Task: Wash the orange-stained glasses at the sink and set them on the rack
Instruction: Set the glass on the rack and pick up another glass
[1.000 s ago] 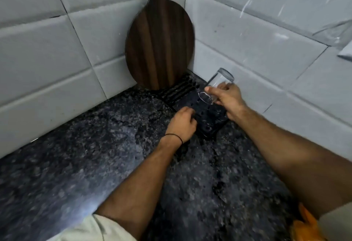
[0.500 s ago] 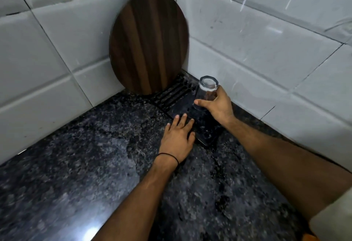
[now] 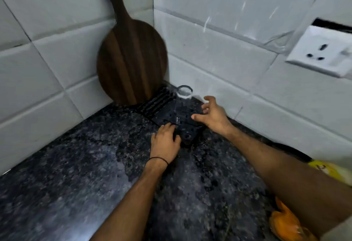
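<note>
A clear glass (image 3: 182, 101) stands upside down on the black rack (image 3: 187, 134) in the corner of the dark granite counter. My right hand (image 3: 213, 115) hovers just right of the glass with fingers spread, apart from it and holding nothing. My left hand (image 3: 165, 142) rests on the rack's near left edge, fingers slightly bent on the plastic. No orange stain shows on the glass.
A round dark wooden cutting board (image 3: 131, 58) leans in the tiled corner behind the rack. A white wall socket (image 3: 323, 52) sits at the right. An orange item (image 3: 287, 223) and a yellow item (image 3: 331, 170) lie at the lower right by my arm.
My right hand set the glass upside down on the rack, let go of it and drew back to the right. My left hand stayed on the rack's edge.
</note>
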Demonstrator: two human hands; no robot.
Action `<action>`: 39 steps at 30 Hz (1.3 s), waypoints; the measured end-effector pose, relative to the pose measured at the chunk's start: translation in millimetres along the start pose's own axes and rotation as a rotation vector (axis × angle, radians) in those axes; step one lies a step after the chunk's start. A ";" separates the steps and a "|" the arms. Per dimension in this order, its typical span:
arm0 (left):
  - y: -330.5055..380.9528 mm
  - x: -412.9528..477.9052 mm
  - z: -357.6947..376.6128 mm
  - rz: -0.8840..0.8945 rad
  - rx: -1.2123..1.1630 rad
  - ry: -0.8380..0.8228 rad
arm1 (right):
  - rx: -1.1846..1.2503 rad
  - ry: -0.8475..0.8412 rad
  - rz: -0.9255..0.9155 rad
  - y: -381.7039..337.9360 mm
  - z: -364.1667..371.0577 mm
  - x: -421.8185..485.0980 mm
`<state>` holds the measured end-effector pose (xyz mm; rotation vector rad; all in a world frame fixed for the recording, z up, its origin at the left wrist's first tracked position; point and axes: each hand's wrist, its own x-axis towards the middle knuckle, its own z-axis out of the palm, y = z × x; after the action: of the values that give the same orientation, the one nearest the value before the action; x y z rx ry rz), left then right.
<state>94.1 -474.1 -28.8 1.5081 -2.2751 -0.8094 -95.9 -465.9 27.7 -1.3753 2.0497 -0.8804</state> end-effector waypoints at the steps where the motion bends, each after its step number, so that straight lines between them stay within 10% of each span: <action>1: 8.5 -9.0 -0.7 0.019 -0.037 0.043 | 0.003 -0.009 -0.008 0.9 -10.8 -15.2; 21: 165.1 -254.1 119.1 0.101 -0.191 -0.080 | -0.242 0.298 -0.061 123.3 -173.7 -378.7; 39: 134.9 -271.7 158.3 0.174 0.308 -0.379 | -0.242 0.173 0.028 139.2 -111.9 -349.9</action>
<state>21.0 -141.1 -57.5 1.3353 -2.8777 -0.7750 -136.2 -75.2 17.5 -1.4329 2.3661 -0.7835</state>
